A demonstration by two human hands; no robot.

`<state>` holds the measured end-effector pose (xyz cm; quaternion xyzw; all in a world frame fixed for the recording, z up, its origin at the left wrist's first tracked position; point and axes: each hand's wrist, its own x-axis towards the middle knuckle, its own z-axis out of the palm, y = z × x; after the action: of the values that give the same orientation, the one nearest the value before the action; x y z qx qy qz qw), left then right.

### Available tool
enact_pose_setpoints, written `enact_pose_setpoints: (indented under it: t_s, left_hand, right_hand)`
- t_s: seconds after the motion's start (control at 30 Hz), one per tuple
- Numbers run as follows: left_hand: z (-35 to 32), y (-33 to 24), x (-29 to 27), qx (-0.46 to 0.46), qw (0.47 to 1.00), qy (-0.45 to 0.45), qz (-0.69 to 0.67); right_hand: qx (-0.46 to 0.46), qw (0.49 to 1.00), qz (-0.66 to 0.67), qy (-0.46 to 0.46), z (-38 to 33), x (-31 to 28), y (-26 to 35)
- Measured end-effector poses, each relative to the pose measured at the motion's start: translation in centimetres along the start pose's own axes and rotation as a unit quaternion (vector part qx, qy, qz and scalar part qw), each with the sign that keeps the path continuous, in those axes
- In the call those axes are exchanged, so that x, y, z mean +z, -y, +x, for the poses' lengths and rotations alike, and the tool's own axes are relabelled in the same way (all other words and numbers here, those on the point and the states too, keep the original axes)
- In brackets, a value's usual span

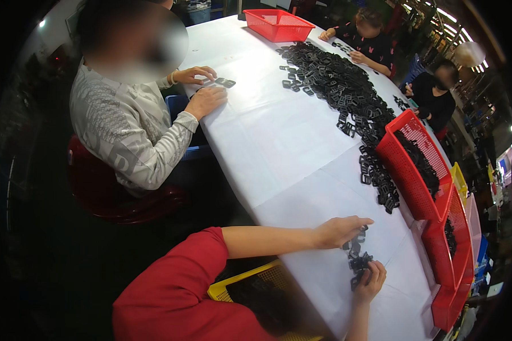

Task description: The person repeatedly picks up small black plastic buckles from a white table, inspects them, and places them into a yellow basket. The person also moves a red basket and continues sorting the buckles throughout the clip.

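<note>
A small cluster of black plastic buckles [359, 262] lies on the white-covered table right in front of me. My left hand [337, 232] reaches in from the red sleeve. Its fingers are stretched out over the far end of the cluster, with no buckle visibly gripped. At the near end, my right hand [371, 280] curls its fingers around some of the black buckles. Motion blur and the hand itself hide exactly how many it holds. Farther off, a big heap of similar black buckles [347, 85] spreads along the table.
Red plastic baskets [389, 148] with black pieces line the right edge. Another red basket [279, 25] stands at the far end. Below the near edge is a yellow crate [227, 287]. A co-worker in grey [131, 125] handles buckles at left; other people sit across the table.
</note>
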<state>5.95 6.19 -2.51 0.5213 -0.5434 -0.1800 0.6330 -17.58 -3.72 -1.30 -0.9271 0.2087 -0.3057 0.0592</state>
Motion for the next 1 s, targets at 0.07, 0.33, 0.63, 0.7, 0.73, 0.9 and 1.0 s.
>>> enact_pose_setpoints:
  t_s: [0.07, 0.33, 0.63, 0.7, 0.73, 0.9, 1.0]
  left_hand:
    - [-0.6, 0.1, 0.1, -0.008, 1.000, -0.018, -0.023]
    - [-2.8, -1.7, 0.1, 0.003, 1.000, 0.031, -0.006]
    - [-5.5, -5.9, 3.2, -0.038, 0.957, 0.227, 0.177]
    - [-5.0, -6.1, 3.0, 0.014, 0.959, 0.205, 0.195]
    - [-4.5, -6.0, 3.0, 0.030, 0.961, 0.175, 0.214]
    - [-1.2, -4.1, 1.3, 0.053, 0.945, 0.081, 0.311]
    - [-0.2, -3.7, 1.0, 0.049, 0.935, 0.088, 0.339]
  right_hand:
    - [-0.011, 1.000, -0.010, -0.010, 0.0, 0.0, 0.4]
    - [-0.006, 0.996, -0.037, -0.079, -1.0, 0.2, -1.3]
    - [0.024, 0.991, -0.100, 0.080, -3.8, -4.9, 4.7]
    - [0.046, 0.991, -0.099, 0.081, -3.7, -5.3, 5.5]
    - [0.044, 0.992, -0.094, 0.067, -3.5, -5.4, 5.1]
    - [0.071, 0.996, -0.059, 0.022, 0.1, -3.5, 3.7]
    - [0.066, 0.997, -0.046, 0.021, 3.2, -1.6, 2.5]
